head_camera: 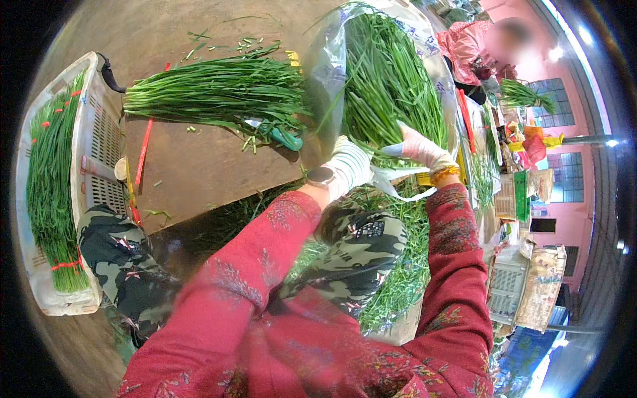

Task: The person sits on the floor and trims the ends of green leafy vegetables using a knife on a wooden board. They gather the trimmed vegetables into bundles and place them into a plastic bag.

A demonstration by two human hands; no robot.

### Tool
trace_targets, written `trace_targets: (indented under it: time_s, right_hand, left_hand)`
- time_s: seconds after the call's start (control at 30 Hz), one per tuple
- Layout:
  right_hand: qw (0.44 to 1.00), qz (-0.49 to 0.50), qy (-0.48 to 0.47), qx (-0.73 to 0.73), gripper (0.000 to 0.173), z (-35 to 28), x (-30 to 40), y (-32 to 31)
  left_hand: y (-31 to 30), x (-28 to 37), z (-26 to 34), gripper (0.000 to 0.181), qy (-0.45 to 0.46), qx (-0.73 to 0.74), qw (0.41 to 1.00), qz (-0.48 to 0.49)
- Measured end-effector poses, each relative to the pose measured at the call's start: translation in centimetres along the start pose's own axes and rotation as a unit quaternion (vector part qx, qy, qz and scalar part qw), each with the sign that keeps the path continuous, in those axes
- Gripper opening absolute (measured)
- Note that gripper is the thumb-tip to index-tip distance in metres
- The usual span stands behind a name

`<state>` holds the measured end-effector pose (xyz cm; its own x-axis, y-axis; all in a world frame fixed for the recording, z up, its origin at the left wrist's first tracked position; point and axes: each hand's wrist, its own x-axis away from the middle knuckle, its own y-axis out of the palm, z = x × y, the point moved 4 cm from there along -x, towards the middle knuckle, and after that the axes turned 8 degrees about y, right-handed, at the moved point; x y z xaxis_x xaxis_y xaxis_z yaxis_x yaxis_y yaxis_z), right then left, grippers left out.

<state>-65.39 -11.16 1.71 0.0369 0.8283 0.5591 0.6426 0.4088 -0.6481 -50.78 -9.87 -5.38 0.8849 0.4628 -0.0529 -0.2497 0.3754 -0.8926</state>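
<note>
My left hand [350, 165], in a white striped glove with a watch at the wrist, lies at the near edge of a clear plastic bag [326, 74]. Its fingertips are hidden against the bag and the greens. A large mass of green garlic chives [393, 79] fills the bag. My right hand [422, 145], gloved in pale pink and white, touches the near end of these chives. Its thumb and a finger are spread apart there, the other fingers out of sight. A loose fold of the bag [405, 176] hangs between both hands.
Left of the bag, a bundle of chives [214, 92] lies on a brown board [199, 169] across a red strap [144, 149], beside a teal-handled knife [286, 138]. A white crate [97, 134] holds tied chives. Trimmings [398, 278] lie below. A person [465, 52] sits at upper right.
</note>
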Motion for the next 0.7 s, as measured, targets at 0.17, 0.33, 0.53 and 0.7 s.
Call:
trace_targets:
  time_s: [0.17,0.33,0.53,0.7]
  right_hand:
    - [0.952,0.144,0.104,0.248,0.088,-2.4,0.5,1.1]
    - [0.864,0.209,0.109,0.445,0.077,-5.1,1.8,-3.3]
    - [0.805,0.29,0.101,0.507,0.044,-7.5,6.0,-10.1]
    - [0.773,0.372,0.133,0.496,0.048,-11.4,12.8,-14.3]
  left_hand:
    - [1.0,-0.5,-0.9,0.057,-0.027,-0.007,1.0,-0.013]
    - [0.5,-2.0,-0.3,0.057,-0.009,-0.022,0.999,-0.044]
    - [-0.5,-0.8,0.3,0.05,0.01,-0.034,0.999,-0.033]
    - [0.4,-1.6,-1.1,0.067,-0.059,0.033,0.997,-0.024]
